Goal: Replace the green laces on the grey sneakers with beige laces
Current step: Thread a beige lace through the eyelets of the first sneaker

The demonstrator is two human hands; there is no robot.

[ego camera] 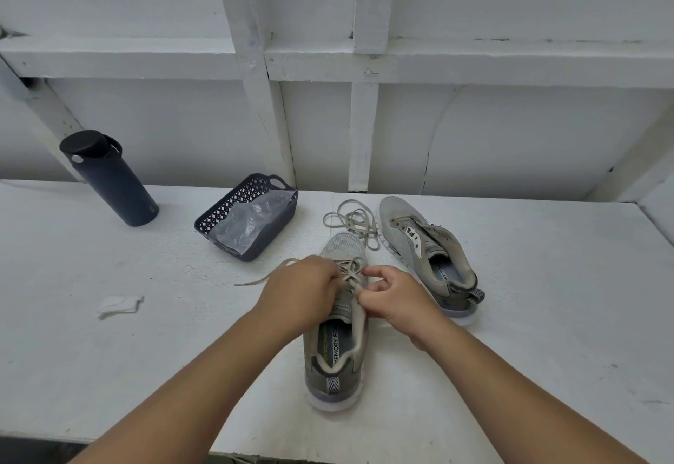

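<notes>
Lacing the near sneaker, one lace still loose

Threading beige lace (352, 275) through the near sneaker (337, 339) at bench centre, our left hand (301, 290) covers the eyelets, its fingers hidden, so we cannot tell their grip; our right hand (394, 296) pinches the lace. A slack pull could skip an eyelet or leave uneven ends. At 1 o'clock lies the unlaced sneaker (426, 248), a spare lace (352, 223) at 12. Basket (248, 217) at 11, bottle (109, 179) at 10; nothing blocks us.
</notes>
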